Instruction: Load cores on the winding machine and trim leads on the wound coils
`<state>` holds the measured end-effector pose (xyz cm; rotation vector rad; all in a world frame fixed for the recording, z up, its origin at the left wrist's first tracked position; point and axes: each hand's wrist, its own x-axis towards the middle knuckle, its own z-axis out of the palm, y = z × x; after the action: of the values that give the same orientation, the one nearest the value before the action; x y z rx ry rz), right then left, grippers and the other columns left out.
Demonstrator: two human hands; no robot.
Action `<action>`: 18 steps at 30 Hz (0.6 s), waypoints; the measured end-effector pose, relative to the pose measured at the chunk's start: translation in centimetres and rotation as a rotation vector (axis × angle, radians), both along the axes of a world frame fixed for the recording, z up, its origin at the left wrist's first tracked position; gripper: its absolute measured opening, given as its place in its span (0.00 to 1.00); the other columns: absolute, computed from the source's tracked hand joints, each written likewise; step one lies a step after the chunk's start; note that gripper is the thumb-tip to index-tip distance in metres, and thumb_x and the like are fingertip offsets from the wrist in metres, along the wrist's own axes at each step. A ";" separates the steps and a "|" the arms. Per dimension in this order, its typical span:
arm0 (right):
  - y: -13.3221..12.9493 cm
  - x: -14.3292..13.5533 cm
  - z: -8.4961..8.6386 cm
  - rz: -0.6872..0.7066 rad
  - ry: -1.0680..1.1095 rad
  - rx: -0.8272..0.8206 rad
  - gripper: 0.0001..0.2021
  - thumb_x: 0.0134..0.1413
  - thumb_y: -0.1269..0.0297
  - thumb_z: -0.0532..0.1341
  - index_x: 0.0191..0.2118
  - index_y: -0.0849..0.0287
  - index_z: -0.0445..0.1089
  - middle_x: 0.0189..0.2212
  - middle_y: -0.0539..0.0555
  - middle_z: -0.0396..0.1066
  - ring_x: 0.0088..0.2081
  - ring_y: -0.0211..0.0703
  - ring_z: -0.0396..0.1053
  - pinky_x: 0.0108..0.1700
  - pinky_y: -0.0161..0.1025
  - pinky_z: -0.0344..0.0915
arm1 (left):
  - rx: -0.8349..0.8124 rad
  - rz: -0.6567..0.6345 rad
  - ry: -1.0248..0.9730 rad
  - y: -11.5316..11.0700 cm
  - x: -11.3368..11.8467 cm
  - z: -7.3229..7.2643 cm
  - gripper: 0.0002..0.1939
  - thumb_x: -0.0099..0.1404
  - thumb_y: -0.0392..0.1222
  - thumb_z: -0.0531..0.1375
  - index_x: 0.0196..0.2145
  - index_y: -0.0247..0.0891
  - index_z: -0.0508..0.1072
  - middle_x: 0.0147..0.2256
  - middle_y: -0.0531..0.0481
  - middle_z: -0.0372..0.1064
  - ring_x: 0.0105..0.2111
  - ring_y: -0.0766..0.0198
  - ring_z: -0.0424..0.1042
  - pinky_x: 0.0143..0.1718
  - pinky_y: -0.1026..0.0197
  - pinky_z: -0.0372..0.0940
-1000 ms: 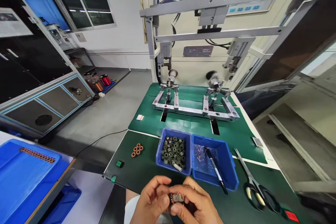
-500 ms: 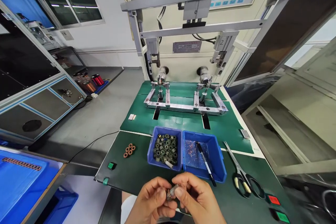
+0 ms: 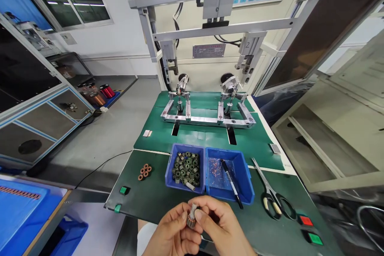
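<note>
Close to the table's front edge, my left hand (image 3: 171,228) is closed around a small copper-wound stator core (image 3: 191,221). From its top sticks up a pale grey cylindrical piece (image 3: 193,209), pinched between the thumb and fingers of my right hand (image 3: 220,224). Whether that piece sits inside the core's bore I cannot tell, since fingers cover part of it. Just beyond my hands stands a blue bin (image 3: 168,176) full of bare stator cores (image 3: 186,168), with a whitish cylinder (image 3: 190,186) among them. Several wound stators (image 3: 145,171) lie to the left.
A second blue bin (image 3: 250,192) holds wire scraps and a black-and-white marker (image 3: 231,182). Scissors (image 3: 271,196) lie to its right, near red (image 3: 306,220) and green buttons (image 3: 315,239). Behind, a metal fixture (image 3: 207,121) stands below the machine frame (image 3: 216,32).
My hands have turned the wound stator so the grey piece now points upward instead of leaning right. The whole view has shifted slightly.
</note>
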<state>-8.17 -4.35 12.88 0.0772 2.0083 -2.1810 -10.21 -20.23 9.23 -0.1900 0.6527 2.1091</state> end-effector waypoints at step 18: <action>0.5 0.7 -0.1 0.057 0.018 -0.003 0.19 0.57 0.46 0.60 0.29 0.59 0.70 0.22 0.47 0.62 0.25 0.36 0.59 0.28 0.33 0.58 | -0.149 0.080 0.149 0.6 0.8 -0.3 0.11 0.54 0.41 0.72 0.30 0.36 0.75 0.20 0.56 0.76 0.19 0.69 0.76 0.18 0.74 0.65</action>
<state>-7.44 -3.80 12.78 -0.0004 1.9914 -2.1582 -9.44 -19.62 8.89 -0.1437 0.9058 2.1663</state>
